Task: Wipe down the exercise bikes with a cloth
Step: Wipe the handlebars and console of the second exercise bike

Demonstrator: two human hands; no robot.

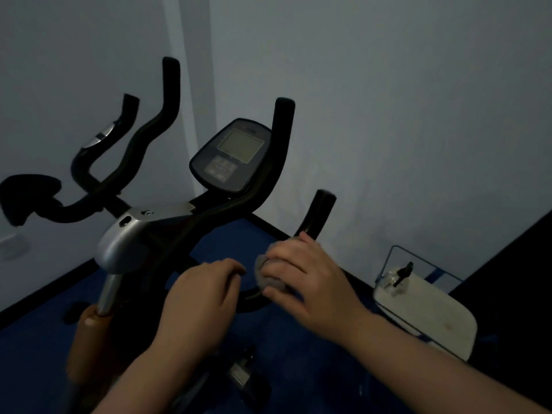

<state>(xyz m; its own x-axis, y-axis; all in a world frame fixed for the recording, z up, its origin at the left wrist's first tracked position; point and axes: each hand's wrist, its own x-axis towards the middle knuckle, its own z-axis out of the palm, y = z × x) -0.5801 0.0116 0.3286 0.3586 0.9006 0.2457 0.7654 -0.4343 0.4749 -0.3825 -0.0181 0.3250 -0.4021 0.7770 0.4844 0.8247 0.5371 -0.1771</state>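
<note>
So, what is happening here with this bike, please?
A person is wiping an exercise bike in a dim room. The right hand presses a grey cloth around the near right handlebar, low on its curve. The left hand closes on the same bar beside it, steadying it. The console and the other handlebars stand untouched beyond. A white pedal-like device sits on the blue floor to the right.
</note>
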